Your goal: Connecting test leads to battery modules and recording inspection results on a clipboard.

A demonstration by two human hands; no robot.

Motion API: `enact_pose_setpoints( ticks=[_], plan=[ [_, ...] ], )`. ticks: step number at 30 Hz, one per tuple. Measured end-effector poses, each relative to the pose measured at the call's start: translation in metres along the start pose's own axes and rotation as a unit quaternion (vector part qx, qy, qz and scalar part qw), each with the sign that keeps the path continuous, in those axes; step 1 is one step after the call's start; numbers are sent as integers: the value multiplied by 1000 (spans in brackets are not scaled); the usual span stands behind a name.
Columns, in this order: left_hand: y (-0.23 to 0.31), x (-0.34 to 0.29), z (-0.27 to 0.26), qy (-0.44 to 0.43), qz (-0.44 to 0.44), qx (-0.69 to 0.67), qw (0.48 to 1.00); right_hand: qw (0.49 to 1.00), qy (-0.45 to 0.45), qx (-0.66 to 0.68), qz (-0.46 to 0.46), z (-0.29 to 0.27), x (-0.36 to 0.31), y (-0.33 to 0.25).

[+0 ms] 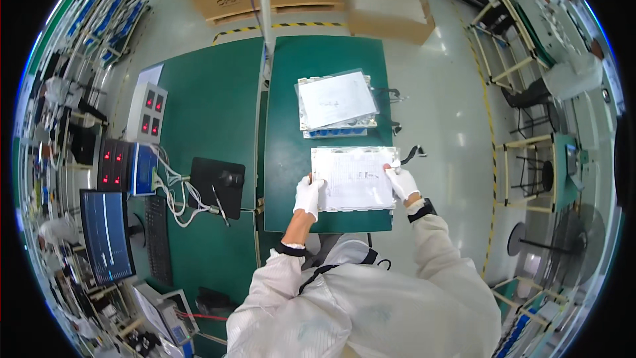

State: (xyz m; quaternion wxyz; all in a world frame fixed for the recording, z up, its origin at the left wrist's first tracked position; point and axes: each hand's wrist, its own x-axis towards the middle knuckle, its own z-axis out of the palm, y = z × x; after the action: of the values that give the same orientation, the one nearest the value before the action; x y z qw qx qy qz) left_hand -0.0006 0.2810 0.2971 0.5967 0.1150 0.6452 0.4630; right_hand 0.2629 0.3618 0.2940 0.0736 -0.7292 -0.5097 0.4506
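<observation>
A white paper sheet [358,181] with print on it lies over a white, flat block [354,151] near the front edge of the green table. My left hand [308,196], in a white glove with bare fingertips, grips the sheet's left edge. At its right edge, my right hand [403,182], gloved the same way, pinches the sheet with the thumb on top. The fingers beneath are hidden, so whether they also touch the block is unclear. Farther back, another printed sheet [338,100] in a clear sleeve rests askew on a similar block with blue parts [336,133] under it.
Black cable ends [414,153] stick out past the table's right edge. Left of a pole [265,20], a second green table [212,106] carries a mouse on a black pad [217,192], a keyboard [158,239], a monitor [107,235] and boxes with red displays [146,113].
</observation>
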Motion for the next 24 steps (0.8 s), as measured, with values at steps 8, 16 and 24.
enact_pose_setpoints(
  ticks=[8,16,24],
  plan=[
    [3,30,-35,47,107,609,784,927,-258,261,-83,53,37,-10],
    [6,-12,-61,204,11,289,935,960,-152,-7,-235,66,28,-82],
    [-103,-179,-208,469,85,-19,879,816,-333,-65,-468,129,-107,-222]
  ],
)
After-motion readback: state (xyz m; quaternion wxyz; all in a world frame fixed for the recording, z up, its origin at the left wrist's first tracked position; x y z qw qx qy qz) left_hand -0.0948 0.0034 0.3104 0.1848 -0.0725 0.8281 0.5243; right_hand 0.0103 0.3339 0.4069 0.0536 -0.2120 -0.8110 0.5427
